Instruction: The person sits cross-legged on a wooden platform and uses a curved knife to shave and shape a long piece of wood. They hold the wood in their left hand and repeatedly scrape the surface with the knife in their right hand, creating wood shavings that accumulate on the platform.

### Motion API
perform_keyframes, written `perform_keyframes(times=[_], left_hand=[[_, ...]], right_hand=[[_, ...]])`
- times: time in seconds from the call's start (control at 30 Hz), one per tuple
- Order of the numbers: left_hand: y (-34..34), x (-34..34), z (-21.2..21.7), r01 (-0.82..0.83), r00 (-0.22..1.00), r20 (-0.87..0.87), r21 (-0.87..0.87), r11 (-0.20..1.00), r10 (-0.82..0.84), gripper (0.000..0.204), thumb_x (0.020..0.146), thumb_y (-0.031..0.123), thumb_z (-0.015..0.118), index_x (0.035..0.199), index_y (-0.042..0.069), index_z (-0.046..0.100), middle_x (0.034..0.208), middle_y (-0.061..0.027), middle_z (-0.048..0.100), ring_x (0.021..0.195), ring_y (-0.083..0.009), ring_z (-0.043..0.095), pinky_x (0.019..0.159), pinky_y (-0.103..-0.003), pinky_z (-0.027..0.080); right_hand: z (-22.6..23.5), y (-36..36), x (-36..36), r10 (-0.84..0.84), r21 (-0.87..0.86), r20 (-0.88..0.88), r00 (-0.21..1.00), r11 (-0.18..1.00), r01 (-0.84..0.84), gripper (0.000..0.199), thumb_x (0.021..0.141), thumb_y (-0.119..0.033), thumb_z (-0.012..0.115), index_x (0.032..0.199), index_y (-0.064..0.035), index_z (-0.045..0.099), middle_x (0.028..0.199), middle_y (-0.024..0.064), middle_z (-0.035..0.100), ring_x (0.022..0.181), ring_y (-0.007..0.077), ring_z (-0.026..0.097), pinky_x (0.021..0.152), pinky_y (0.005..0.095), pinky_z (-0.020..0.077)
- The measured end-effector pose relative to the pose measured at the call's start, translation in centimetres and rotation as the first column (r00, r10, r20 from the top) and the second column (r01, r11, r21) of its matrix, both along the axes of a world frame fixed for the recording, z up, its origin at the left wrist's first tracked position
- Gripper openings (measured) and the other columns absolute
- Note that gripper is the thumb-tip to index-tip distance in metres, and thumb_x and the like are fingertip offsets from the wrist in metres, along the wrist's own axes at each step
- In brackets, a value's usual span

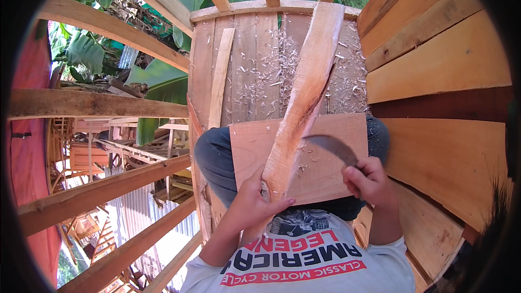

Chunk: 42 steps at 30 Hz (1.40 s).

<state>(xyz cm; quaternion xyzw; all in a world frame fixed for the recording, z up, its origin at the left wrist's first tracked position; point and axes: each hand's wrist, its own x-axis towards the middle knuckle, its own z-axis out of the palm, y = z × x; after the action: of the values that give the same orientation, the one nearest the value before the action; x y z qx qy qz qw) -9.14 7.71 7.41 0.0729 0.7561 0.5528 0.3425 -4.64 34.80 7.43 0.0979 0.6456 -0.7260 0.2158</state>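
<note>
A long, rough piece of wood (305,84) with a dark split along its right edge slants from my belly to the far edge of the plank floor. My left hand (254,198) grips its near end, thumb lying across the top. In my right hand (370,182) is a curved knife (335,147) like a sickle, its handle mostly hidden by my fingers. The blade's tip points left, close to the wood's right edge; whether they touch I cannot tell. A flat wooden board (331,182) lies across my lap beneath the wood, with a few shavings on it.
Pale shavings (266,65) litter the plank floor (244,89) ahead of my crossed legs. A narrow wooden strip (221,76) lies at the left. Plank walling (439,146) stands close on my right, and spaced wooden rails (103,103) line the open left side.
</note>
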Motion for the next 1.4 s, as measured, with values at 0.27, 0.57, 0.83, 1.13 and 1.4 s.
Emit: perform_keyframes(times=[0.27,0.57,0.83,1.13,1.4], left_hand=[[1.2,-0.1,0.9,0.058,0.997,-0.045,0.024,0.998,-0.057,0.076,0.068,0.022,0.08,0.128,-0.004,0.042,0.111,-0.0176,0.061,0.103,-0.0209,0.058,0.089,-0.031,0.044],[1.0,-0.6,0.7,0.024,0.999,0.021,0.166,0.986,-0.028,0.075,0.068,0.019,0.08,0.129,-0.004,0.042,0.118,-0.0134,0.056,0.111,-0.0189,0.051,0.096,-0.031,0.038],[1.3,-0.7,1.0,-0.013,0.997,0.077,0.135,0.991,0.002,0.073,0.067,0.017,0.081,0.127,-0.003,0.044,0.115,-0.013,0.058,0.108,-0.0174,0.053,0.093,-0.03,0.04],[0.7,-1.1,0.5,0.036,0.998,-0.051,0.088,0.995,-0.031,0.076,0.063,0.016,0.083,0.126,-0.005,0.044,0.11,-0.0154,0.062,0.104,-0.0176,0.057,0.089,-0.03,0.044],[0.3,-1.0,-0.3,0.007,1.0,-0.016,0.129,0.992,-0.005,0.076,0.063,0.013,0.082,0.127,-0.005,0.044,0.112,-0.0132,0.061,0.105,-0.0167,0.056,0.091,-0.03,0.043]], right_hand=[[-1.1,-1.5,-0.4,0.131,-0.151,0.141,0.981,0.982,-0.109,0.028,0.093,-0.018,0.054,0.07,-0.0021,0.058,0.056,-0.0049,0.05,0.052,0.0025,0.042,0.045,0.0218,0.0323],[-0.8,-4.0,0.4,-0.089,0.247,-0.203,0.975,0.959,0.139,0.027,0.088,-0.018,0.061,0.073,0.0037,0.058,0.05,0.0032,0.043,0.049,0.006,0.038,0.044,0.0268,0.0313],[-0.3,-3.5,-0.3,-0.104,0.05,0.119,0.987,0.994,0.099,0.021,0.087,-0.017,0.063,0.079,0.0025,0.064,0.054,0.0023,0.053,0.048,0.0064,0.046,0.044,0.0251,0.0359],[-2.2,-1.2,0.0,0.228,-0.617,0.189,0.955,0.784,-0.065,0.017,0.086,-0.011,0.062,0.089,0.0052,0.062,0.066,0.0055,0.058,0.054,0.011,0.053,0.048,0.0232,0.0415],[0.1,-2.7,0.5,0.073,-0.443,0.253,0.965,0.895,0.049,0.016,0.091,-0.013,0.058,0.086,0.0027,0.062,0.064,0.0007,0.055,0.052,0.0064,0.05,0.047,0.0205,0.04]])
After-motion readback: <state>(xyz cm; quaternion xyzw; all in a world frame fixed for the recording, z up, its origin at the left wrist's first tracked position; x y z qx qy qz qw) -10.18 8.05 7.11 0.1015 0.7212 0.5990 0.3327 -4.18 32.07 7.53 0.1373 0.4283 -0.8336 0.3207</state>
